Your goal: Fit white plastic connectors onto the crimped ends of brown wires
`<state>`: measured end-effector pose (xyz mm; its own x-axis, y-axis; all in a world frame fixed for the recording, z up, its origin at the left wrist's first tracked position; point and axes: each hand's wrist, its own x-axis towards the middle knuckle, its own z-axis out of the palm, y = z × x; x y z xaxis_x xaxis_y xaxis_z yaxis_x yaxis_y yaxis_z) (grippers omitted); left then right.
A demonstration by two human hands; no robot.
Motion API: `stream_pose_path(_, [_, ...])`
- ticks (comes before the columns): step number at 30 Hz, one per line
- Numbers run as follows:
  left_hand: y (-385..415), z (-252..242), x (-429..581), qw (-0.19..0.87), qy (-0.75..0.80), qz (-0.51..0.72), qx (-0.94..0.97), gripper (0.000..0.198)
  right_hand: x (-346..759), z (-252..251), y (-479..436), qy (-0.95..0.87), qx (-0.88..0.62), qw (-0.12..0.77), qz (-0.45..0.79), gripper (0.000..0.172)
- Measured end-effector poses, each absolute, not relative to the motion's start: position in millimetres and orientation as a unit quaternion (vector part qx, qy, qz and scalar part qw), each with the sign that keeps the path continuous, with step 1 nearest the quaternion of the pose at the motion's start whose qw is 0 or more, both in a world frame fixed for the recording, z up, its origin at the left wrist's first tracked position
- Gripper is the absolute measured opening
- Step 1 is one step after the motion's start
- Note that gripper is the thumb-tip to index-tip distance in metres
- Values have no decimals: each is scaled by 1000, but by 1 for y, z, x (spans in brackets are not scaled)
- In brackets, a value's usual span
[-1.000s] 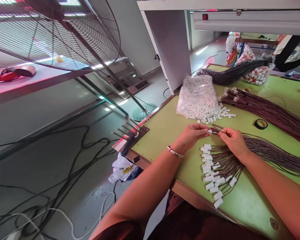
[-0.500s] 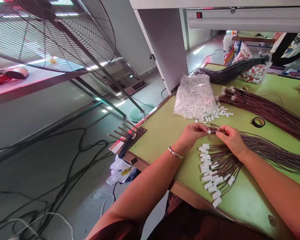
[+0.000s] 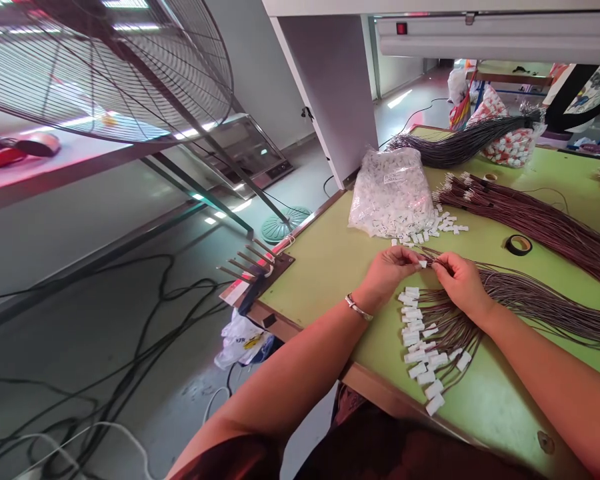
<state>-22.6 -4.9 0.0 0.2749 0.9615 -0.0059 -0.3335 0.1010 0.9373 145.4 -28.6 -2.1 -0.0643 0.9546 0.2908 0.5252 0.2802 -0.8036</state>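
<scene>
My left hand (image 3: 393, 272) pinches a small white connector housing (image 3: 423, 265) between thumb and fingers. Close beside it, my right hand (image 3: 459, 279) is closed on the end of a thin dark wire, which my fingertips partly hide. Whether the wire tip sits inside the housing I cannot tell. Just below both hands lies a row of white connectors (image 3: 413, 325) fitted on brown wires. Their wire bundle (image 3: 545, 300) runs off to the right under my right wrist. Loose white housings (image 3: 447, 223) are scattered beyond my hands, by the mouth of a clear plastic bag (image 3: 393, 187) full of them.
A roll of black tape (image 3: 519, 245) lies right of my hands. Behind it stretch a reddish-brown wire bundle (image 3: 525, 213) and a black wire bundle (image 3: 455, 141). A rack of metal pegs (image 3: 260, 263) is fixed at the table's left edge. A large fan (image 3: 105, 73) stands left.
My left hand has shifted slightly right with the white connector housing, closer to my right hand's fingertips. The things on the table lie as before.
</scene>
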Motion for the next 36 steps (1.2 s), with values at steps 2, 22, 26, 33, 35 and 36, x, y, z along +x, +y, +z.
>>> stream_pose_path(2, [-5, -1, -22, 659, 347, 494, 448, 24, 145, -2, -29, -686, -539, 416, 256, 18])
stream_pose_path(22, [-7, 3, -28, 675, 387, 449, 440, 15, 146, -8, -27, -702, -541, 394, 243, 13])
stream_pose_path(26, [-4, 1, -32, 700, 386, 431, 419, 17, 147, -8, -25, -693, -533, 414, 253, 14])
stream_pose_path(33, [-6, 1, -29, 702, 383, 448, 400, 20, 146, -4, -26, -722, -536, 386, 206, 13])
stream_pose_path(35, [-8, 0, -27, 668, 385, 456, 445, 17, 145, -3, -27, -736, -532, 372, 192, 12])
stream_pose_path(36, [-8, -1, -26, 644, 387, 458, 474, 16, 145, -3, -27, -741, -530, 366, 190, 12])
